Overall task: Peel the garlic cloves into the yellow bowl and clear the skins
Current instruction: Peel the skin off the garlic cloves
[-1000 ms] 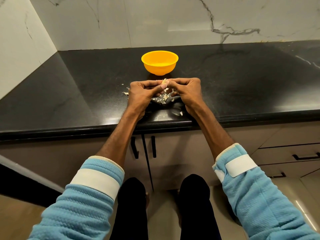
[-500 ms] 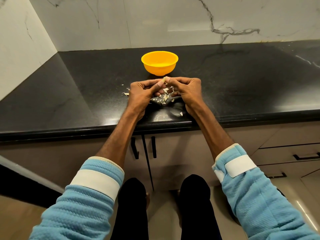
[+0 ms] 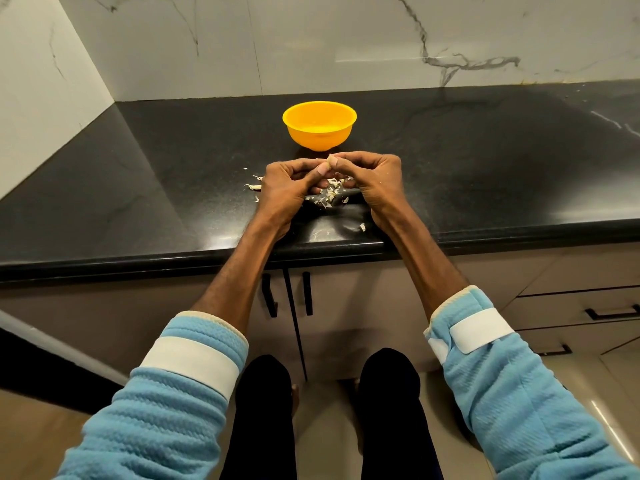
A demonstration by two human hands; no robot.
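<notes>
One round yellow plastic bowl (image 3: 319, 133) stood at twelve o'clock; left hand (image 3: 287, 188) and right hand (image 3: 375, 180) together pinched one garlic clove (image 3: 329, 158) above papery skins (image 3: 329, 196).

Home kitchen, prob. Black speckled stone countertop (image 3: 173, 174) in a corner w/ white marble-look backsplash (image 3: 311, 46). Beige base cabinets (image 3: 336, 313) below, black bar handles (image 3: 307, 293), drawers (image 3: 571, 268) on the right. Glossy tile floor (image 3: 606, 393). Yellow plastic bowl (image 3: 319, 128) + garlic skins (image 3: 329, 195) on the top = food prep.

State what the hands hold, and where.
A small pale garlic clove, pinched between the fingertips of left hand and right hand; only its tip shows.
</notes>
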